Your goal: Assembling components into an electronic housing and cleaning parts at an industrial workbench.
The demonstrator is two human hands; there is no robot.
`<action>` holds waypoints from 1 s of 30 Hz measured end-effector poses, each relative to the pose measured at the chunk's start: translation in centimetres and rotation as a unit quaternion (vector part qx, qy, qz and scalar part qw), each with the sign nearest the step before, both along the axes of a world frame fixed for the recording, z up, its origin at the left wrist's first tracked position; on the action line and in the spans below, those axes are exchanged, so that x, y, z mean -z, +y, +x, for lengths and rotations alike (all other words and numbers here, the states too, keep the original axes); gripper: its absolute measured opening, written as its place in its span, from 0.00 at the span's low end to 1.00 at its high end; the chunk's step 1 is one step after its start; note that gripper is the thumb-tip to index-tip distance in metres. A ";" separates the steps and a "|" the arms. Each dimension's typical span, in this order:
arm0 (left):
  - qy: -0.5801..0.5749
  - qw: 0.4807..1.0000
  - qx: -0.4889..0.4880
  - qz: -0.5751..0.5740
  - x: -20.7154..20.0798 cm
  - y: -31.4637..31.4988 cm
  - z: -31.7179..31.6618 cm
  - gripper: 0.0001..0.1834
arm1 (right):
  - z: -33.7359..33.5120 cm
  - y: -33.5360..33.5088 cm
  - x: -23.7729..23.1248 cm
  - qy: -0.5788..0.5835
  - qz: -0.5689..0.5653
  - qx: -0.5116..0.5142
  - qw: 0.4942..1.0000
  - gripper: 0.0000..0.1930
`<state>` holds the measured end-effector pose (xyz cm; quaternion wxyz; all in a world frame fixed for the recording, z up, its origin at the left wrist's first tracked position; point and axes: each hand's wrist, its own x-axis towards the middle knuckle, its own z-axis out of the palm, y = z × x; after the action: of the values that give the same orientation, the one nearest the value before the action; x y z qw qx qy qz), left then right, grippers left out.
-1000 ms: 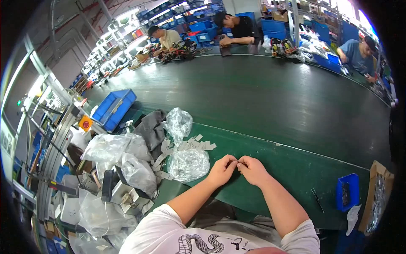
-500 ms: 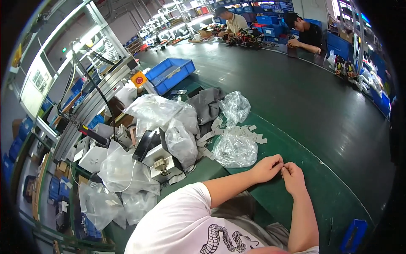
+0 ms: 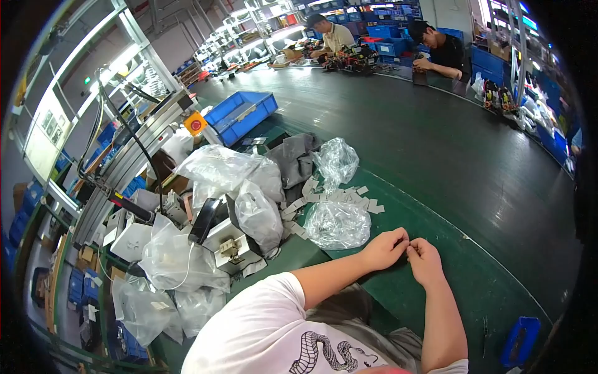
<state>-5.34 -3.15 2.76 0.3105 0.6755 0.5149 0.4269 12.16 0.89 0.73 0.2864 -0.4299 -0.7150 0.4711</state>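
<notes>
Over the green tabletop (image 3: 398,206) my left hand (image 3: 386,247) and my right hand (image 3: 425,258) meet fingertip to fingertip. Both are closed in a pinch, and whatever sits between the fingers is too small or hidden to make out. Just left of my left hand lies a crumpled clear plastic bag (image 3: 338,225). Small pale grey rectangular pieces (image 3: 349,196) are strewn beyond it, next to a second clear bag (image 3: 337,159).
Left of me are stuffed plastic bags (image 3: 255,215), a metal box-shaped device (image 3: 232,248) and dark grey cloth (image 3: 291,159). A blue bin (image 3: 243,115) stands farther off. A blue tray (image 3: 521,341) and thin tool (image 3: 485,336) lie at lower right. Two people work across the dark belt (image 3: 473,168).
The whole view has shifted slightly, so the scene sits a little further left. My hands stay together in the same pinch.
</notes>
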 end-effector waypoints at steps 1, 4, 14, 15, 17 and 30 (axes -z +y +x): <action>-0.001 1.000 0.004 0.000 0.1 0.2 0.3 0.06 | 0.3 -0.2 -0.8 -0.026 -0.038 0.002 0.999 0.11; 0.011 1.000 -0.010 0.019 1.2 1.0 0.9 0.05 | 0.7 0.0 -0.6 -0.006 0.034 0.001 0.999 0.10; 0.039 0.999 -0.023 0.011 0.6 0.7 0.6 0.04 | 0.4 -0.5 -2.5 -0.036 0.046 -0.010 0.998 0.10; 0.036 0.999 -0.025 0.020 0.7 0.7 0.7 0.04 | 0.5 -0.5 -2.4 -0.042 0.048 -0.009 0.998 0.10; 0.037 0.999 -0.022 0.027 0.9 0.5 0.6 0.04 | 0.1 -0.6 -2.5 -0.044 0.051 -0.008 0.998 0.10; 0.054 0.998 -0.025 0.013 0.6 0.5 0.6 0.04 | 0.2 -0.8 -2.7 -0.049 0.059 -0.013 0.997 0.10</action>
<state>-4.75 -2.65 2.19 0.2625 0.6882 0.5422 0.4044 12.38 0.05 3.39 0.2692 -0.4254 -0.7604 0.4103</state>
